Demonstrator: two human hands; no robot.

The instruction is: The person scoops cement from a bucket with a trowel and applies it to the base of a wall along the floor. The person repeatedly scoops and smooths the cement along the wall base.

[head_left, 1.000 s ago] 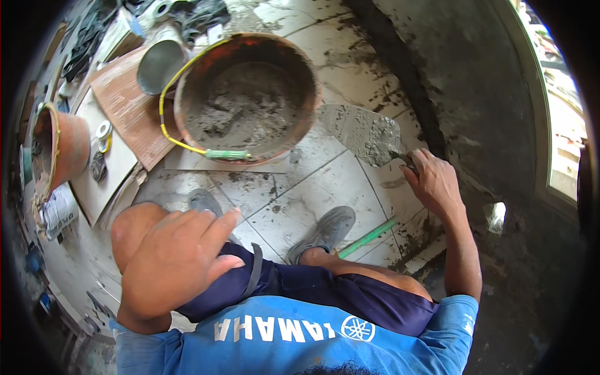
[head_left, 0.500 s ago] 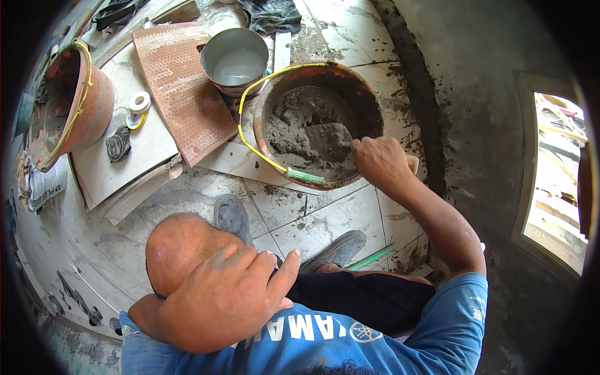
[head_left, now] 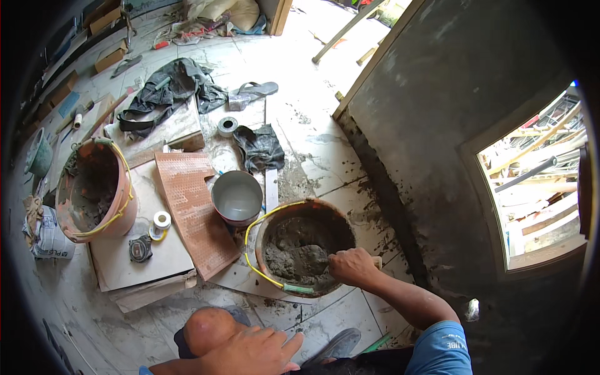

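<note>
My right hand (head_left: 353,265) is wrapped round a trowel whose pale handle end sticks out behind the fist. The mortar-coated trowel blade (head_left: 310,258) lies among wet grey mortar (head_left: 281,253) inside a round bucket (head_left: 342,230). A yellow bail with a green grip (head_left: 299,289) hangs over that bucket's near left side. Close to the lower edge, my left hand (head_left: 253,351) rests by my bent knee (head_left: 209,330), its fingers stretched out and holding nothing. Just beyond the bucket to the left stands a pail (head_left: 237,195) of cloudy water.
A second mortar-smeared bucket (head_left: 122,219) stands at left beside tiles (head_left: 119,269) bearing tape rolls (head_left: 161,220) and a tape measure (head_left: 140,249). An orange textured sheet (head_left: 190,206) leans across them. Dark cloths (head_left: 259,147) lie farther back. A grey wall (head_left: 431,125) rises on the right.
The view has tilted up, showing more floor and the doorway beyond; the buckets sit lower in the picture. My right hand keeps its grip on the trowel, and my left stays by the knee.
</note>
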